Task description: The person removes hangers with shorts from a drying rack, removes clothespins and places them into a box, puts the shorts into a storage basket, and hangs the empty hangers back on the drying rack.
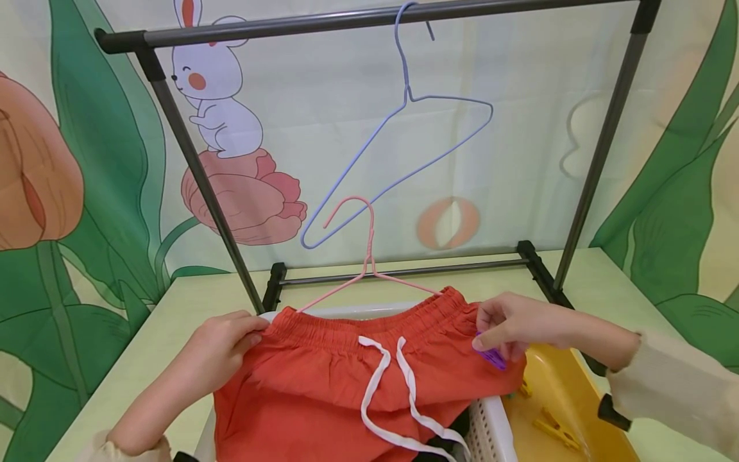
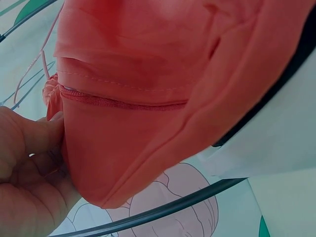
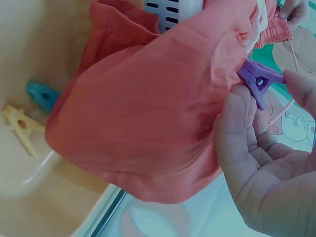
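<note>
At the two ends of the waistband, the hands are apart. The left hand [image 1: 222,346] pinches one end of the red shorts [image 1: 312,391]; the right hand [image 1: 519,324] grips a purple clip [image 3: 253,71] against the other. Whether the clip bites the cloth cannot be told. The shorts are held above a white basket [image 1: 501,427], white drawstring [image 1: 406,372] hanging at the front. The arms of a pink hanger [image 1: 370,247] run into the waistband; its hook stands below the rail, off it.

To the right, beside the basket, is a yellow basin [image 1: 577,398] with yellow clips [image 1: 555,431] and a teal clip [image 3: 44,96] inside.

Surface: a pale green table [image 1: 156,346], smooth, bearing the basket, the basin and a dark metal rack [image 1: 312,22]. A blue hanger [image 1: 407,93] hangs tilted from the rack's rail.

Room: behind stands a printed backdrop [image 1: 346,77] showing a white rabbit on a pink flower, an orange bloom at far left and large green leaves on both sides.
</note>
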The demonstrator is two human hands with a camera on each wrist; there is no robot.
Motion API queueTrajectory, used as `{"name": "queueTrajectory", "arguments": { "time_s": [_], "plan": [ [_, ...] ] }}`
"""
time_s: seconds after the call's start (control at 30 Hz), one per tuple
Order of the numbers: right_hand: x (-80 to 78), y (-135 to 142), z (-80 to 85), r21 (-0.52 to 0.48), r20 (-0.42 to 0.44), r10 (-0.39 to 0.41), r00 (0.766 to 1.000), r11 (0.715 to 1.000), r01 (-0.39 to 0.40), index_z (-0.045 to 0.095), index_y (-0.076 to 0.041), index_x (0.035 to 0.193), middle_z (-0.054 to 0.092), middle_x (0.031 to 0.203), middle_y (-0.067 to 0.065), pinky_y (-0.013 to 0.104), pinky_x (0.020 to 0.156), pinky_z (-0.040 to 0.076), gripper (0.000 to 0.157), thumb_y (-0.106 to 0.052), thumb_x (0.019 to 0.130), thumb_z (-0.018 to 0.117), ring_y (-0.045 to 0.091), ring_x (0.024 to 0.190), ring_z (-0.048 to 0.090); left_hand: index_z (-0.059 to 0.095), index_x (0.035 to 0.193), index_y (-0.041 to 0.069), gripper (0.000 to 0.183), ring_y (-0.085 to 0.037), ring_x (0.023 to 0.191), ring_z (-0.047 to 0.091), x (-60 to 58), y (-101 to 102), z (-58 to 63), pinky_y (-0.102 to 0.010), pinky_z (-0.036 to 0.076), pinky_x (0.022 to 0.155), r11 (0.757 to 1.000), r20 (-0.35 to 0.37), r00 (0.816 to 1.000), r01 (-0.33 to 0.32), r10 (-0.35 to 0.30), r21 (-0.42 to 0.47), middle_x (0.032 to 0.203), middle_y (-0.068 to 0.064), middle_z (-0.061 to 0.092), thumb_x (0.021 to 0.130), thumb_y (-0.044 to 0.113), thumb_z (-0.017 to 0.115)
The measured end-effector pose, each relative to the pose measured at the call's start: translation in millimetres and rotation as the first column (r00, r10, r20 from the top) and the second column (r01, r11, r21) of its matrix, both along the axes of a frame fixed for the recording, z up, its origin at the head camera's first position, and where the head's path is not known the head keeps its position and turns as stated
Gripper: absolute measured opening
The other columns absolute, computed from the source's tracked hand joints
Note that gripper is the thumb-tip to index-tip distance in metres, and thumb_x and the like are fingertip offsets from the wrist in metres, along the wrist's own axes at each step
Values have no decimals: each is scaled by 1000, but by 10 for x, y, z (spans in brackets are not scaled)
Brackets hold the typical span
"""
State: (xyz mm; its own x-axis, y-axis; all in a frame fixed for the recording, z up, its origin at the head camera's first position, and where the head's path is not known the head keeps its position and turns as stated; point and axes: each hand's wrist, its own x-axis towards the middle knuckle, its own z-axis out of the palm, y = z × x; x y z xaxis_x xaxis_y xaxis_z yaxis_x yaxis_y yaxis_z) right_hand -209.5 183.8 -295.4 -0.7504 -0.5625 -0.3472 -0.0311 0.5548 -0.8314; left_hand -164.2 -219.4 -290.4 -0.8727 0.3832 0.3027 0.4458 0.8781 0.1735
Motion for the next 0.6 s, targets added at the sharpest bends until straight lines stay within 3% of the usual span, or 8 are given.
{"name": "queueTrajectory", "arguments": {
  "time_s": [0.2,0.6],
  "plan": [
    [15,76,-64,45,24,-21,999,999,20,47,-4,82,51,61,1,25,50,48,26,-23,80,64,12,51,52,68,89,7,16,-13,70,59,1,-1,1,-31,51,64,1000,-11,1000,6,-6,-5,75,3,61,76,-1,65],
    [55,212,-127,136,39,2,999,991,-8,46,-6,75,56,62,2,22,48,45,26,-22,78,66,14,54,53,68,90,7,15,-14,72,59,7,1,6,-33,51,66,1000,10,1000,-8,8,0,77,-2,62,77,2,65]
  ]
}}
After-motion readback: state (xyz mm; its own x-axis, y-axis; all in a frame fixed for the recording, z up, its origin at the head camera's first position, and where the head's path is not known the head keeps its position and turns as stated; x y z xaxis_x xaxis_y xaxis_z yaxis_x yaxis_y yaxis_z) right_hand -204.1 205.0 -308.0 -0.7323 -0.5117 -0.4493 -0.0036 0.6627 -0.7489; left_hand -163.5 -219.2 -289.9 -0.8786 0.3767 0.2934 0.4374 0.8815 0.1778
